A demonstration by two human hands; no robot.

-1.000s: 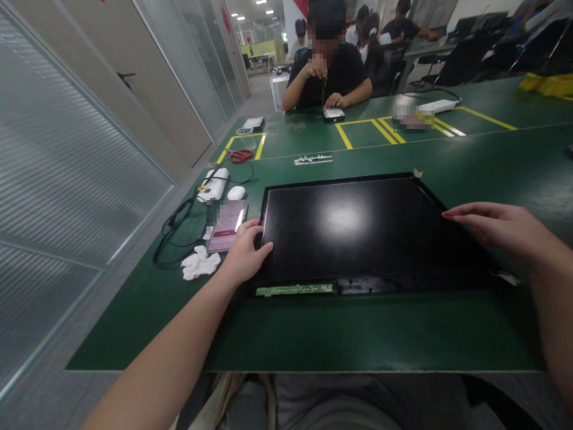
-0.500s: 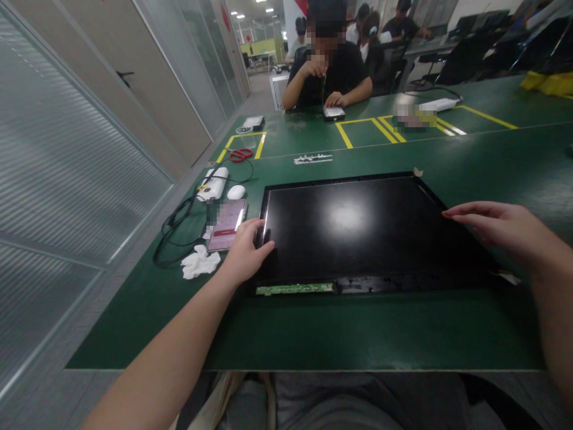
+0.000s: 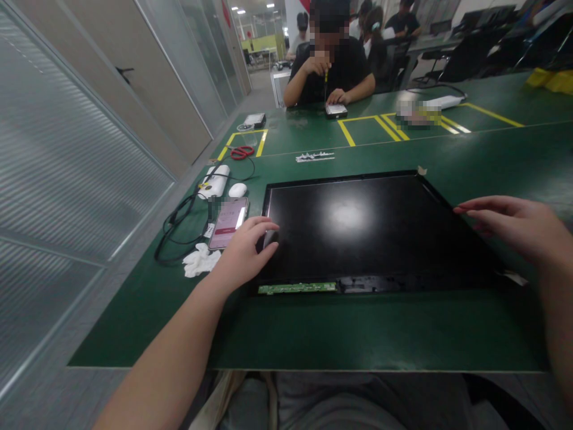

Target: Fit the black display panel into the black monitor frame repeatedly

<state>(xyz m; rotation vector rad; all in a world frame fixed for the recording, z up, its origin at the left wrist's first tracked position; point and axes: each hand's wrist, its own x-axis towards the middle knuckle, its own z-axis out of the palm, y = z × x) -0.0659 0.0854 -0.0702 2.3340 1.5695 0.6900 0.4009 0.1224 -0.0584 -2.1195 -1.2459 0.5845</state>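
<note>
A dark display panel (image 3: 376, 233) in a thin black frame lies flat on the green table before me. Along its near edge runs a narrow green circuit board (image 3: 297, 288). My left hand (image 3: 246, 248) is over the panel's left edge, thumb and fingers apart with nothing held between them. Just off the right edge is my right hand (image 3: 514, 221), its fingers stretched out and holding nothing; the fingertips are close to the frame, and I cannot tell whether they touch it. Pale tape tabs (image 3: 514, 278) stick out at the panel's right corners.
Left of the panel are a phone (image 3: 228, 224), crumpled tissue (image 3: 200, 261), a white mouse-shaped item (image 3: 237, 190), a white device (image 3: 215, 181), black cable (image 3: 169, 224) and red-handled scissors (image 3: 242, 153). White strips (image 3: 315, 157) lie beyond the panel. Opposite, a person (image 3: 331, 65) works on a hard drive (image 3: 335, 111).
My left hand has moved slightly inward over the panel's left edge, its fingers spreading. My right hand has shifted a little right, away from the frame. The view has tilted slightly.
</note>
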